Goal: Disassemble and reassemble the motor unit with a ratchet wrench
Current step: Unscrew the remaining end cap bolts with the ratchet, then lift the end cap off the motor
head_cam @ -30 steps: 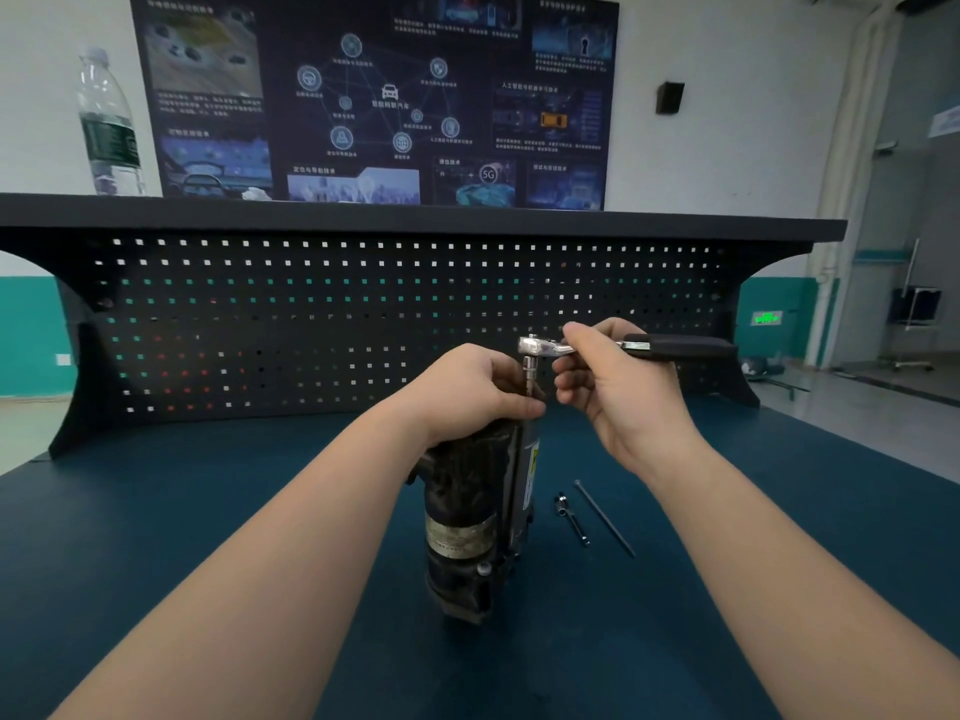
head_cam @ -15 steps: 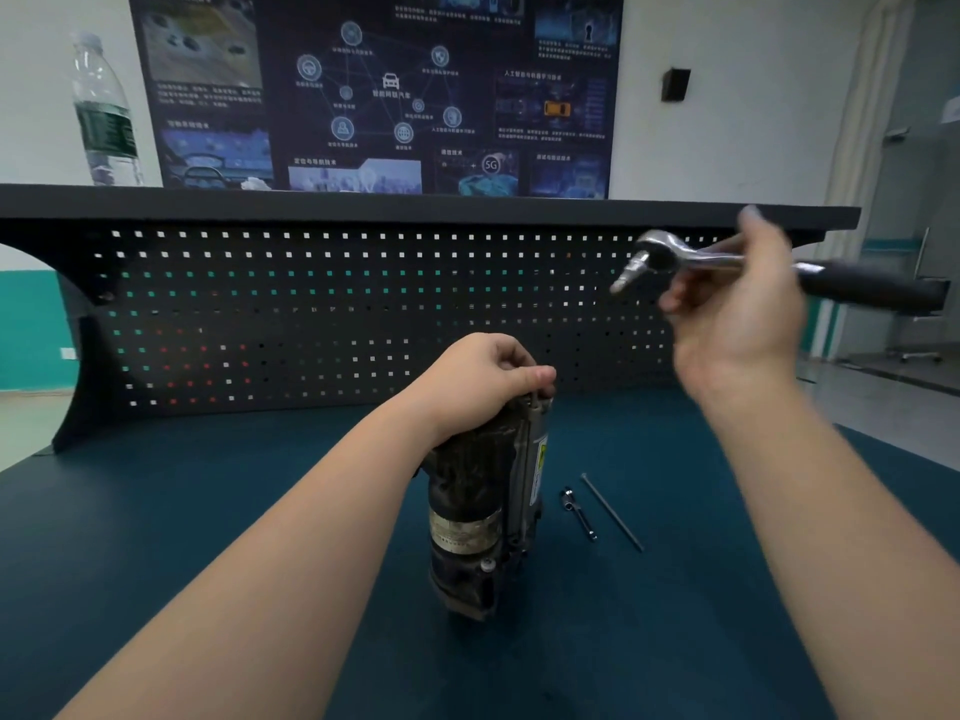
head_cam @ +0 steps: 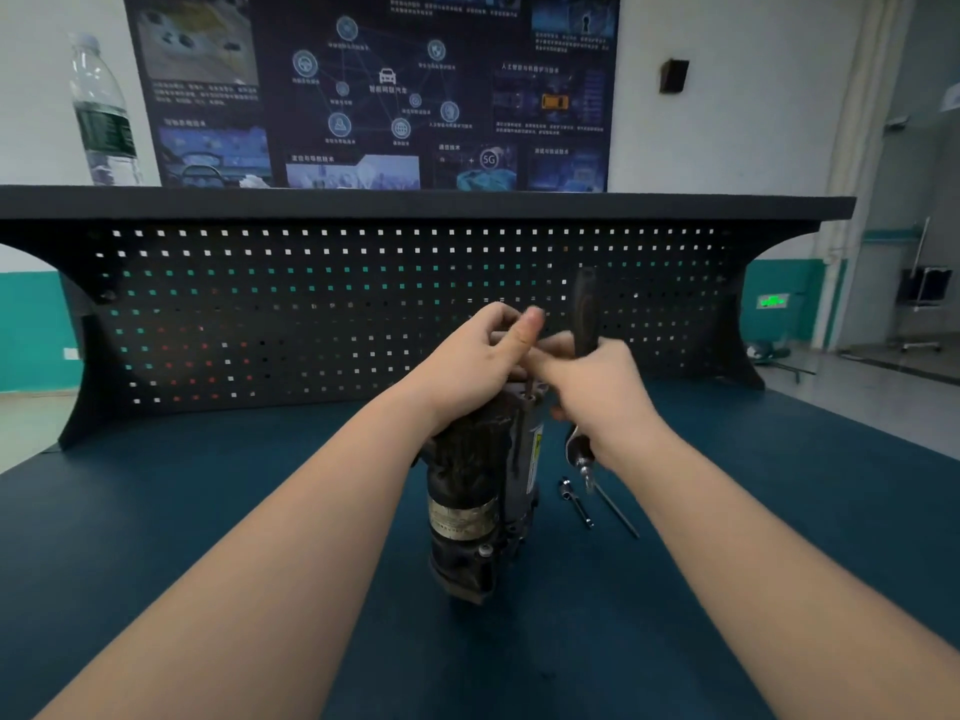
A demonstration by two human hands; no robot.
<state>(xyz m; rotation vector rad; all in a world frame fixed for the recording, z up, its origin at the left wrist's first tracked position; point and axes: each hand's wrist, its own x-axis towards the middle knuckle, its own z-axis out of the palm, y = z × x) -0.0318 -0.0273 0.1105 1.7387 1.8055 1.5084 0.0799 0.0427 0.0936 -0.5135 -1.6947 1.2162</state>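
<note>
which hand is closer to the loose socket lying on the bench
Right. The right hand holds the ratchet wrench head-down, its tip just above the socket on the bench. The left hand is farther, up on top of the motor.

- Motor (head_cam: 478, 506): dark, grimy cylinder with a worn label band, standing on end on the blue bench at frame centre, its top covered by both hands.
- Wrench (head_cam: 583, 356): held near-upright just right of the motor, black handle up, chrome head low.
- Socket extension (head_cam: 575, 501) and thin rod (head_cam: 618, 511): lying side by side, right of the motor.
</note>
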